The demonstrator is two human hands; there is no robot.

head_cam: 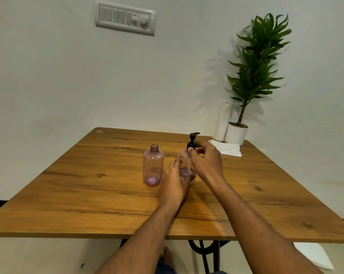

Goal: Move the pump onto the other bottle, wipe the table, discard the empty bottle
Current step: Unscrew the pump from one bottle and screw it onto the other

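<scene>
Right hand (pixel 204 163) pinches the black pump (pixel 192 142) at its collar, atop the pink bottle (pixel 187 173) near the wooden table's (pixel 88 194) centre, while the left hand (pixel 175 180) wraps that bottle's body. Hold the bottle steady, unscrew the collar fully, then lift straight up so the dip tube clears the neck. Transfer it to the uncapped bottle (pixel 153 166) standing just left, threading squarely.

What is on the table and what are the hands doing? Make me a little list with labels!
open bottle: clear pink plastic bottle, uncapped, upright
pump bottle: second pink bottle with black pump
left hand: holds the pump bottle
right hand: pinches the pump collar
napkins: white paper napkins, far right
table: wooden tabletop
</scene>
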